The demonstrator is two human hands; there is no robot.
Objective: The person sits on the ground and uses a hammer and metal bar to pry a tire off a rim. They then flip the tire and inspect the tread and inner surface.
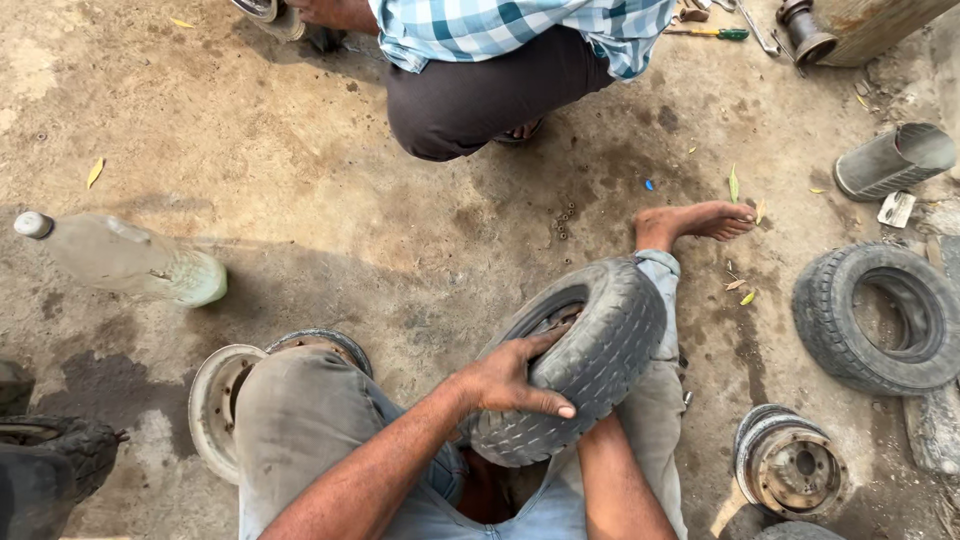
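Head view, looking down at a seated person on a stained concrete floor [330,200]. Small black tyre [590,350] sits at centre, propped on edge against the person's right leg, leaning toward 1 o'clock. Tread is ribbed, grey with dust, worn; inner opening shows dark at its upper left. Left hand [510,385] lies flat across the lower tread, fingers spread and pressed on the rubber, thumb toward the opening. Right hand is hidden beneath the tyre; only the forearm shows at 6 o'clock, so I cannot tell its grip.

Packages and labels: one clear plastic bottle [125,262] with a pale cap lies on its side at 9 o'clock, label not readable. One small white tag-like scrap [897,208] at 3 o'clock, beside a grey metal cylinder [893,160].

Counts: tyres, two clearly seen: the held one and a second tyre [878,318] lying flat at 3 o'clock; part of another dark tread at 8 o'clock. Wheel rims, two: one pale rim [215,400] by the left knee, one rusty rim [790,465] at 5 o'clock. One green-handled screwdriver [712,33] at 1 o'clock. One other person [500,60] squats at 12 o'clock in a checked shirt.
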